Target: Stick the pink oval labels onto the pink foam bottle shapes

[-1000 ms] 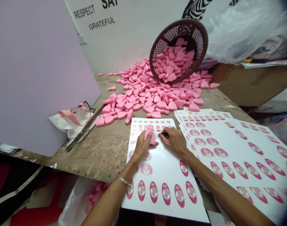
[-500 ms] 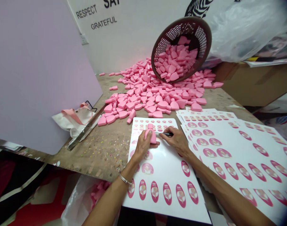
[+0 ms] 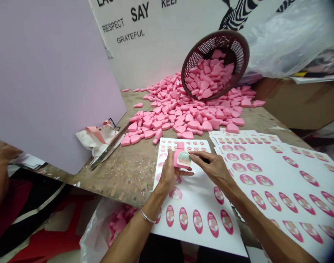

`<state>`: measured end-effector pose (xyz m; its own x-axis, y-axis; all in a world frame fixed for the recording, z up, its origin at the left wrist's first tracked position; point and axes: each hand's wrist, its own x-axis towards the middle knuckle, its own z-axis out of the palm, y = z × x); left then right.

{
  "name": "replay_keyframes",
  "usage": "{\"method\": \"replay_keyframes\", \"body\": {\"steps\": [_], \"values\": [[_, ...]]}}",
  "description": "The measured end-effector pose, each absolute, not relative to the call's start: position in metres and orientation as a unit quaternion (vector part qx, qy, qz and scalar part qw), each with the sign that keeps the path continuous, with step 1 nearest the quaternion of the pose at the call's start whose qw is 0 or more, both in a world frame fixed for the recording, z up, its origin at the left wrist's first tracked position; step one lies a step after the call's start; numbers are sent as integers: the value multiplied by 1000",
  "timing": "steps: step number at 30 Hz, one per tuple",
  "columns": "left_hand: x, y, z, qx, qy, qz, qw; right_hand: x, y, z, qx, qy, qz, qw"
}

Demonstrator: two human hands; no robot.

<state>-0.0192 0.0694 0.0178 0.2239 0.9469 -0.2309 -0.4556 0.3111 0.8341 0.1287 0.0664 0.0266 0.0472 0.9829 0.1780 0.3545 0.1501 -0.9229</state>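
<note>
A small pink bottle-shaped piece (image 3: 176, 161) is held upright in my left hand (image 3: 168, 175), thumb along its side and fingers under its base. On its front face lies a rounded label (image 3: 184, 158), pale green with pink lower down. My right hand (image 3: 215, 168) has its fingertips at the label's right edge. A slim black tool (image 3: 205, 159) is tucked in that hand, mostly hidden, its kind unclear. Beneath both hands is a white sticker sheet (image 3: 202, 193) with pink oval and rounded labels, some spots on it bare.
Behind the sheet spreads a heap of pink bottle pieces (image 3: 180, 115), with a tipped brown basket (image 3: 186, 62) spilling more. More sticker sheets (image 3: 276, 182) lie at right. A ruler-like metal strip (image 3: 108, 149) and white pouch (image 3: 94, 137) sit left; another person's hand (image 3: 4, 157) shows far left.
The label now lies on the bottle piece's front, which was plain pink. My right fingertips have come against it, and the black tool has swung back into the hand. The view has shifted.
</note>
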Motion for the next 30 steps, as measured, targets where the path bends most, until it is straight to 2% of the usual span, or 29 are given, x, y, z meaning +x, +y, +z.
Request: {"method": "replay_keyframes", "body": {"steps": [18, 25, 27, 30], "values": [[-21, 63, 30, 347, 336, 510, 712, 119, 62, 34, -541, -626, 294, 478], [-22, 60, 26, 408, 371, 521, 652, 121, 67, 31, -625, -638, 109, 437], [-20, 58, 25, 401, 397, 523, 639, 121, 70, 30, -634, -615, 141, 446], [-17, 54, 24, 403, 434, 517, 619, 111, 67, 27, -610, -581, 273, 465]]}}
